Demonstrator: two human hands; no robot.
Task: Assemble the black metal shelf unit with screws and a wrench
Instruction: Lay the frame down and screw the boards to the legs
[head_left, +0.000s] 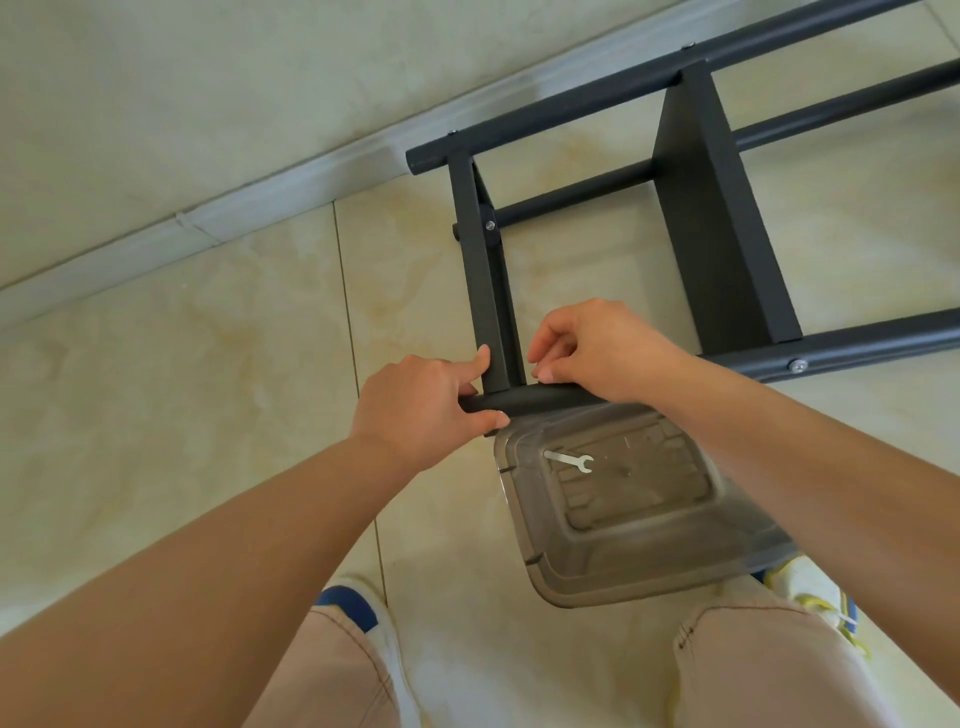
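Left hand (421, 410) grips the shelf (711, 218) tube's end on the floor, right hand (597, 353) pinches at the joint, wrench (569, 460) idle in the tray (644, 561); a slip could misalign the holes.

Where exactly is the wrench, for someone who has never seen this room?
Find the black metal shelf frame lying on the tiled floor. Just below its near tube sits a clear smoky plastic bin. The wrench lies flat inside: small, thin, silvery, the only bright metal piece there.
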